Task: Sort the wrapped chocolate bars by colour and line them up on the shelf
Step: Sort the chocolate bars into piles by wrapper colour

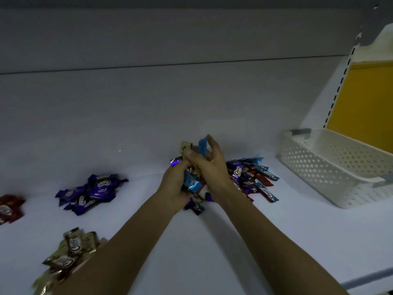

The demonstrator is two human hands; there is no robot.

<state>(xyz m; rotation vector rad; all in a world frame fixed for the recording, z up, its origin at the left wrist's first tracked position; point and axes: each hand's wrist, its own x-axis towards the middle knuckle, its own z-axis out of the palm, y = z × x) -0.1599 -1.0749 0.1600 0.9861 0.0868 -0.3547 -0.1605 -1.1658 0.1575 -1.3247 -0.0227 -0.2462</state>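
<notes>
L hand (175,186) grips bunch of bars (192,184); R hand (210,167) pinches blue bar (202,146), over mixed pile (253,177).

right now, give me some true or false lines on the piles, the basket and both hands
1. The purple pile lies left of both hands. True.
2. The white basket sits at the left end of the shelf. False: it stands at the right end.
3. The right hand pinches a light blue bar. True.
4. The left hand is flat and holds nothing. False: it grips a bunch of bars.
5. The gold pile lies behind the purple pile. False: it lies in front of it, nearer the camera.
</notes>
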